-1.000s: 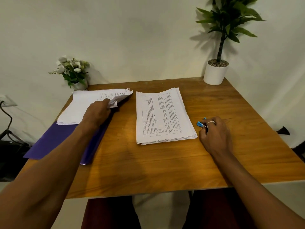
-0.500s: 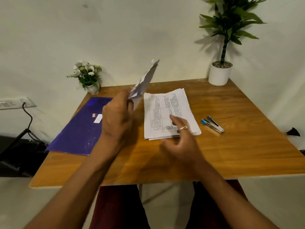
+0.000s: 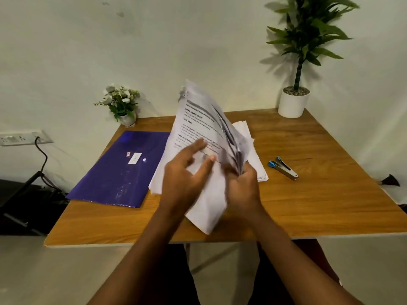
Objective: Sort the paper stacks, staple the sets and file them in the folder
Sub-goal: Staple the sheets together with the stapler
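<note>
Fanned edge of the held sheaf [image 3: 198, 128] is pure motion blur, print mostly unreadable. It covers most of the flat stack [image 3: 259, 168] behind it. Plant [image 3: 308, 29] at 1 o'clock is cropped up top.

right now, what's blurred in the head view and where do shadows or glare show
Head view: the lifted paper stack and the right hand are motion-blurred; the stapler and purple folder are sharp; the potted plant throws a soft shadow on the wall; glare on the folder's far end.
</note>
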{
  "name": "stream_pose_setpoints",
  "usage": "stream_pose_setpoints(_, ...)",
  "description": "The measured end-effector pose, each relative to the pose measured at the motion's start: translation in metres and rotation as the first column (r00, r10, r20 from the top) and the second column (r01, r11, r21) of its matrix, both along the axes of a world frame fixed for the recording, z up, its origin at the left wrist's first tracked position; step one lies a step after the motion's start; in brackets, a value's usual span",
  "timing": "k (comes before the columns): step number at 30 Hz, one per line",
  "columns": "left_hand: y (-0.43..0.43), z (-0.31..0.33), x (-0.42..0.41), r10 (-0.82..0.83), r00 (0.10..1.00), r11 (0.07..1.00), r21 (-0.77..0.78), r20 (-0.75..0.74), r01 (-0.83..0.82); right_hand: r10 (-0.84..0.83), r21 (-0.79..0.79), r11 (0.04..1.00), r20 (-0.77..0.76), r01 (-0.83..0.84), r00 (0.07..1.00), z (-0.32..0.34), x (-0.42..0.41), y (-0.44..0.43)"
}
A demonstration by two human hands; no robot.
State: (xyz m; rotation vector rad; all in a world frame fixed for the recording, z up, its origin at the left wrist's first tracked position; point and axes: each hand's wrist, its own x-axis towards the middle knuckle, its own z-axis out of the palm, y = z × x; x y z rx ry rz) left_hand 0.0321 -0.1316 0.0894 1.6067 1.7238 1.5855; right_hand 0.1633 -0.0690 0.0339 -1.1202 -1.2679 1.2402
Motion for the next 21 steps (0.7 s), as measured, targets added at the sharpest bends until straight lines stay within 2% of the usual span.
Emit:
stream_pose_setpoints(2,0.007,-0.006,-0.034,0.191,0.978,0.98,-0.048,-0.086,-0.196,0.051,-0.025,0.998,-0.033,-0.052,0.998,0.008,0.018,0.011)
stream_pose_setpoints(3,0.009,-0.007,-0.049,0.205,0.977,0.969,-0.131,-0.06,-0.211,0.102,-0.02,0.994,-0.076,-0.104,0.992,0.011,0.027,0.018)
stream_pose_setpoints(4,0.011,-0.006,-0.063,0.159,0.987,0.968,-0.198,0.025,-0.151,0.141,-0.019,0.989,-0.101,-0.143,0.985,0.014,0.035,0.024)
stream_pose_setpoints(6,0.016,-0.006,-0.079,-0.031,0.963,0.964,-0.245,0.269,0.1,0.198,0.008,0.98,-0.079,-0.198,0.977,0.021,0.047,0.036)
stream_pose_setpoints(8,0.019,-0.002,-0.078,-0.14,0.921,0.938,-0.248,0.363,0.241,0.237,0.031,0.971,0.004,-0.238,0.971,0.031,0.048,0.04)
stream_pose_setpoints(12,0.023,0.005,-0.058,-0.132,0.923,0.974,-0.124,0.36,0.188,0.293,0.131,0.947,0.011,-0.292,0.956,0.047,0.044,0.044)
stream_pose_setpoints(16,0.023,0.006,-0.046,-0.154,0.913,0.985,-0.015,0.377,0.172,0.237,0.243,0.942,0.003,-0.231,0.971,0.06,0.048,0.041)
stream_pose_setpoints(21,0.012,-0.032,-0.031,-0.104,0.899,0.975,-0.135,0.425,0.176,0.186,0.082,0.976,0.18,-0.203,0.966,0.023,0.049,0.027)
